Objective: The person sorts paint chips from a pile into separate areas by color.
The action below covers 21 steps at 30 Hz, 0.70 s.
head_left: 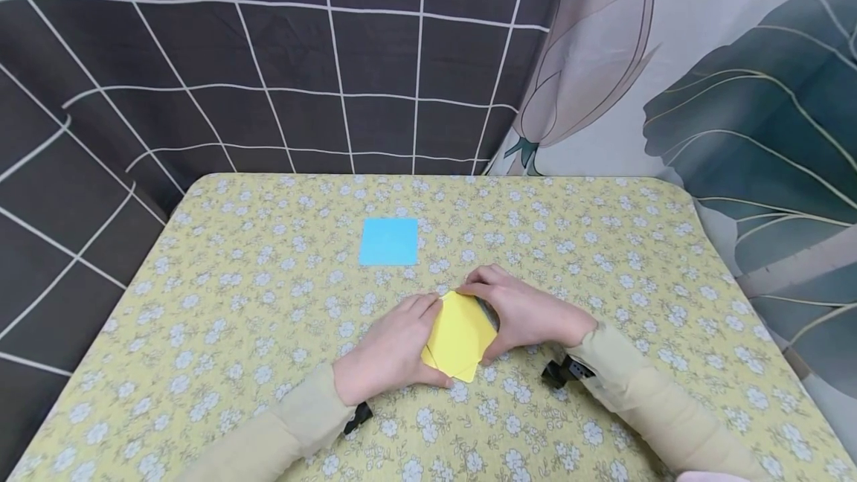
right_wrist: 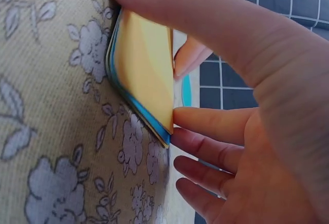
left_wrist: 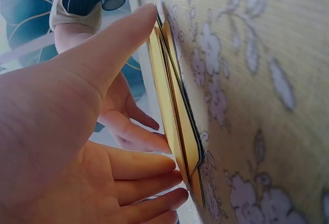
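A small stack of yellow cards (head_left: 460,333) lies on the cloth, its sheets not lined up, so corners jut out at different angles. Between the yellow layers a blue edge (right_wrist: 149,116) shows in the right wrist view. My left hand (head_left: 396,352) holds the stack from the left, thumb at the near edge and fingertips at the far left edge. From the other side my right hand (head_left: 525,311) grips it, fingers at the far corner and thumb at the near right edge. Farther off lies a flat light-blue square card (head_left: 388,242), untouched.
A yellow cloth with white flowers (head_left: 268,303) covers the table. Behind it hangs a dark curtain with a white grid (head_left: 281,43), and a leaf-patterned curtain (head_left: 756,110) hangs at the right. Black wrist cameras (head_left: 567,372) sit under the sleeves.
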### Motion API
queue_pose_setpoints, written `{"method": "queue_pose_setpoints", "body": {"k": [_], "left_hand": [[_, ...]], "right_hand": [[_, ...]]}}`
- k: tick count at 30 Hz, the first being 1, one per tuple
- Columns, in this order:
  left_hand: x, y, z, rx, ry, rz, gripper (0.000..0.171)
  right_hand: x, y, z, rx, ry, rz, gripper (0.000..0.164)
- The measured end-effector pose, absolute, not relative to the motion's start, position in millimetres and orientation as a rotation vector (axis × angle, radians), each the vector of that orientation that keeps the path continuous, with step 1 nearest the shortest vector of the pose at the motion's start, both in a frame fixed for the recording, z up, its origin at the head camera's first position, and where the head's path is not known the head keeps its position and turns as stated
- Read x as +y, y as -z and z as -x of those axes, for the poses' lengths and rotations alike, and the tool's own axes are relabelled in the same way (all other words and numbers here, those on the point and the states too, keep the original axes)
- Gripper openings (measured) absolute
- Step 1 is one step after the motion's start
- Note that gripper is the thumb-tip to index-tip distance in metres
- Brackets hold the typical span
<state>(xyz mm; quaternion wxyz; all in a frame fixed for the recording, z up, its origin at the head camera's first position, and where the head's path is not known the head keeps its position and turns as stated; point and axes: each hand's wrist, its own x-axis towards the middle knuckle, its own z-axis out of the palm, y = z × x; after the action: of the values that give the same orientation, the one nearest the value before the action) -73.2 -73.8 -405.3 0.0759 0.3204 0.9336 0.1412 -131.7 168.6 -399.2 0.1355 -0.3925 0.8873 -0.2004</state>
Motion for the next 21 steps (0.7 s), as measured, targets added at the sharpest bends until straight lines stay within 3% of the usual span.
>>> {"method": "queue_pose_setpoints", "body": {"k": [11,21], "left_hand": [[-75,401,79,2.827,-0.583,-0.915,0.106],[-76,391,114,2.816,-0.737,-0.840,0.103]], "right_hand": [[175,397,134,2.626,0.721,1.046,0.101],[183,390,154,2.736,0.825,0.976,0.102]]}}
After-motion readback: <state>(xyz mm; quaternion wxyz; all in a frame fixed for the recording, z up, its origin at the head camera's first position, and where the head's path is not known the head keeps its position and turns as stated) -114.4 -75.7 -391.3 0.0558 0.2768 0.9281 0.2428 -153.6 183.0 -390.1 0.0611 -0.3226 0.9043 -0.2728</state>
